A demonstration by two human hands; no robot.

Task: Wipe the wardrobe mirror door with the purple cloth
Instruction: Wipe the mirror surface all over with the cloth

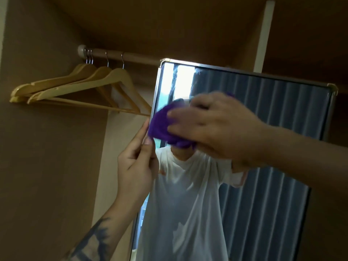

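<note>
I have my right hand (212, 127) pressing the bunched purple cloth (162, 125) flat against the mirror door (273, 102), high on the glass and hard against its left edge. The fingers lie spread over the wad, and the blur keeps me from telling whether the thumb curls under it. My left hand (137, 164) sits just below and to the left of the cloth, fingers (146, 132) curled round the metal frame, pinching the door's near edge to steady it.

What the next stroke turns on, as I judge it: the cloth is at the extreme left of the pane, so nearly all the glass I can reach lies to the right and below. The door's long axis runs top to bottom (tilted in my view, leaning right toward the top), so sweeps across the short width, stepped down the length, look the sensible pattern. The right hand does the travelling, and the left need only hold its pinch.

Inside the open wardrobe to the far left, wooden hangers (79, 85) hang from the rail (116, 55), well clear of the cloth.
</note>
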